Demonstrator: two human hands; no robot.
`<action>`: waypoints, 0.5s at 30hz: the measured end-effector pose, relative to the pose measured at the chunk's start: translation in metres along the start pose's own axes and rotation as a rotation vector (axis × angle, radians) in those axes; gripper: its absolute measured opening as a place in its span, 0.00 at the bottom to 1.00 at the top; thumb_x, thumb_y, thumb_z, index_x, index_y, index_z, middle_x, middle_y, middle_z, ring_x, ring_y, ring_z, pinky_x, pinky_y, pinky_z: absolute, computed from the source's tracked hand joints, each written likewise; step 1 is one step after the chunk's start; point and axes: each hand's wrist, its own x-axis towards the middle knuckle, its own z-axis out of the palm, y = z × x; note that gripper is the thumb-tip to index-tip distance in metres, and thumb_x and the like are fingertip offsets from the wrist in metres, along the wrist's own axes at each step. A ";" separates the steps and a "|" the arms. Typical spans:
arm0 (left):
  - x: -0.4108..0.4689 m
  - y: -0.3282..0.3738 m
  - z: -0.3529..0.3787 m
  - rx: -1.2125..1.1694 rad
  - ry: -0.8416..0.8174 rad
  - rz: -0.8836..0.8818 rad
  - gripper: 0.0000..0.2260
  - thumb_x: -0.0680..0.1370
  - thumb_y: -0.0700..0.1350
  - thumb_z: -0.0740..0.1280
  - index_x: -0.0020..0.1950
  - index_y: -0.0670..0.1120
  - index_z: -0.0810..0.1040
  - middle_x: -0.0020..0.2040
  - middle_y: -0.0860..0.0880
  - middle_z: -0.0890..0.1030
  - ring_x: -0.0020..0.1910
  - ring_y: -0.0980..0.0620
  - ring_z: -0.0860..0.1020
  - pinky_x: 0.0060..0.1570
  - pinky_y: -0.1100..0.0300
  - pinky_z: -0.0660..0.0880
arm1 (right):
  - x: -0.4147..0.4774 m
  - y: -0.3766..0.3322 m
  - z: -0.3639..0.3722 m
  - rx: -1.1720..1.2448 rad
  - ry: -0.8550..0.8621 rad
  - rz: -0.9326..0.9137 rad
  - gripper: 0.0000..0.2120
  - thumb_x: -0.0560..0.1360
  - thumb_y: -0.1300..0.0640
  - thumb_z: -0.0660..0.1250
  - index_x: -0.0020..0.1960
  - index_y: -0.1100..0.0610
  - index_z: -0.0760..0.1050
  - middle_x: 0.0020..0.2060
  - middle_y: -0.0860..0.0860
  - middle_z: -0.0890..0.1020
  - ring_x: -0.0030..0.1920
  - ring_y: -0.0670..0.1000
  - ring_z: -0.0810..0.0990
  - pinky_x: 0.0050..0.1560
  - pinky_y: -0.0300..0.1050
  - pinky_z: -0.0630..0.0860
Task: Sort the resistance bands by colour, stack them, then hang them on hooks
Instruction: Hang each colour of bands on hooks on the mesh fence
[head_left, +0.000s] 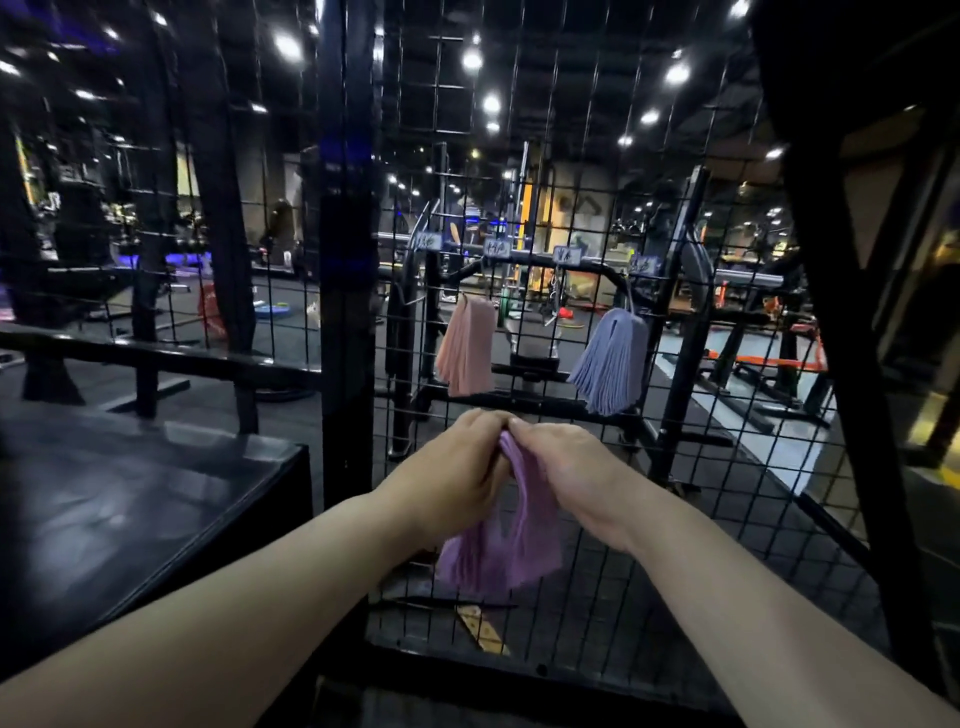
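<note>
purple bands (500, 555) held, pink bands (467, 349), blue-grey bands (613, 359) hanging

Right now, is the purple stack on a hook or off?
Off: the left hand and right hand pinch the purple stack by its top, below the pink stack.

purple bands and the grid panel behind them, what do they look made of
The purple bands: probably thin rubber or latex, matte; the stack of flat loops droops limply from where the left hand and right hand pinch it. The grid panel: likely steel wire with a black coating, faintly glossy; thin straight rods cross in even squares and keep their shape.
</note>
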 end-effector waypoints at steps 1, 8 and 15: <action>0.004 -0.001 -0.001 -0.001 -0.006 -0.007 0.15 0.81 0.51 0.58 0.66 0.48 0.71 0.60 0.51 0.75 0.62 0.56 0.71 0.63 0.60 0.69 | 0.003 -0.001 -0.001 -0.011 0.004 -0.001 0.20 0.83 0.47 0.60 0.46 0.60 0.82 0.44 0.58 0.86 0.44 0.54 0.84 0.48 0.47 0.79; 0.043 -0.019 -0.006 0.022 -0.073 0.004 0.12 0.81 0.52 0.56 0.61 0.51 0.73 0.57 0.53 0.77 0.59 0.54 0.75 0.59 0.51 0.74 | 0.026 -0.002 -0.021 -0.098 0.052 0.014 0.27 0.73 0.35 0.68 0.61 0.53 0.73 0.55 0.50 0.82 0.56 0.46 0.81 0.62 0.49 0.76; 0.084 -0.039 -0.009 0.201 -0.177 0.023 0.27 0.77 0.45 0.64 0.76 0.51 0.62 0.70 0.51 0.69 0.67 0.50 0.72 0.64 0.50 0.71 | 0.060 -0.005 -0.054 -0.327 -0.020 -0.006 0.41 0.60 0.34 0.78 0.65 0.46 0.63 0.60 0.46 0.79 0.60 0.44 0.79 0.64 0.49 0.76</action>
